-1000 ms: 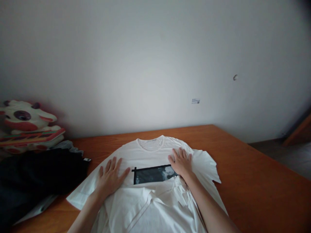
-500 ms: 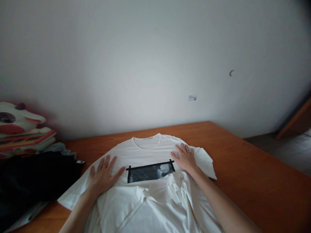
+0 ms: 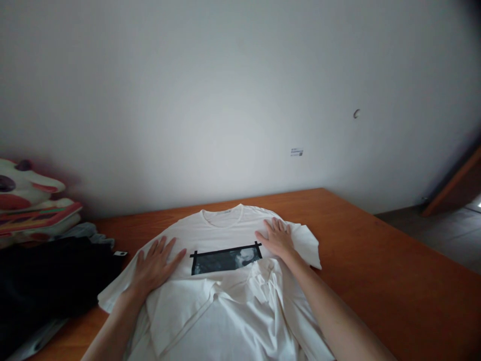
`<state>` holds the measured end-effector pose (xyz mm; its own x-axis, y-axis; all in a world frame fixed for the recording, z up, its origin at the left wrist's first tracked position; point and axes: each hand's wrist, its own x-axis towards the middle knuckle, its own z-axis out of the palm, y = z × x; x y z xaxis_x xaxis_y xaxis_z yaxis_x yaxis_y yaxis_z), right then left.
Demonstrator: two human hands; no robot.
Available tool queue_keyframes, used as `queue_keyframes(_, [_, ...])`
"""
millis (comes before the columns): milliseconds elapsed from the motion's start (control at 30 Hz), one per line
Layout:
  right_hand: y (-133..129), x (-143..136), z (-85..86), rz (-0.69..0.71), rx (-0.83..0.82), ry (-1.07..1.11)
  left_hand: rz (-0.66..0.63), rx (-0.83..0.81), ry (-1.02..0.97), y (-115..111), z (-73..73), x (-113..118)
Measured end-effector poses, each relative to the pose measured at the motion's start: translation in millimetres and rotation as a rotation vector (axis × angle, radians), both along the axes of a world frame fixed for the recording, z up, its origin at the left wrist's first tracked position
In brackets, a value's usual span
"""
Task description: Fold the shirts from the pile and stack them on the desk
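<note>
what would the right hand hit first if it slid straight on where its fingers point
Most likely the wall. The right hand lies on the white shirt; straight on, it would pass the shirt's far edge and a strip of wooden table before reaching it, though depth is uncertain.

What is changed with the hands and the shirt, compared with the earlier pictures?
The right hand has moved off the dark print, so the print's upper right corner now shows. The white shirt has slid slightly away from the person, toward the wall. The left hand is still spread on the shirt, left of the print. Nothing was gripped or released.
</note>
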<state>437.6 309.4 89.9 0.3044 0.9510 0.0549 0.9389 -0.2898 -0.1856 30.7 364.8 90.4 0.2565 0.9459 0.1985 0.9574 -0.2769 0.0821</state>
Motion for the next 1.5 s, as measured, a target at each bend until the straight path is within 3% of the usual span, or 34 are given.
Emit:
queue_keyframes(133, [-3,0,3.9,0.010,0.226,-0.008,0.034,0.140,-0.060,-6,14.4,5])
queue_keyframes(233, [-8,-2,9.6,0.062,0.399,-0.029,-0.066,0.215,-0.025,-19,28.2,12])
queue_keyframes(367, [-11,-5,13.0,0.102,0.279,-0.016,-0.138,0.153,-0.028,-50,42.9,24])
queue_keyframes(467, [-10,-8,12.6,0.081,0.241,-0.009,-0.183,-0.006,-0.077,-77,51.6,31])
queue_keyframes(600, [-13,-11,18.2,0.113,0.228,0.010,-0.287,-0.124,-0.122,-102,55.2,28])
queue_keyframes(767, [-35,-9,35.4,0.237,0.253,0.130,-0.215,-0.027,-0.136,-100,45.2,14])
queue_keyframes(867, [-55,-7,42.0,0.431,0.209,0.430,-0.255,-0.039,-0.162,-94,43.9,10])
queue_keyframes(967, [-69,-7,43.1,0.563,0.054,0.658,-0.297,-0.071,-0.299,-96,51.4,12])
queue_keyframes(1067, [-76,-8,41.8,0.584,-0.008,0.678,-0.284,-0.221,-0.481,-104,62.5,14])
queue_keyframes(1200, [-79,-5,44.7,0.620,-0.015,0.721,-0.304,-0.584,-0.735,-116,70.4,11])
queue_keyframes(1300, [-83,1,50.6,0.656,-0.305,0.913,-0.427,-0.975,-0.819,-120,70.1,5])
queue_keyframes(1367, [-86,6,54.1,0.679,-0.533,1.044,-0.445,-1.100,-0.861,-117,68.0,4])
queue_keyframes(1433, [-88,9,57.0,0.695,-0.597,1.134,-0.345,-0.940,-0.932,-109,63.6,3])
queue_keyframes(1500, [-89,9,59.3,0.729,-0.581,1.222,-0.174,-0.566,-0.937,-97,56.1,0])
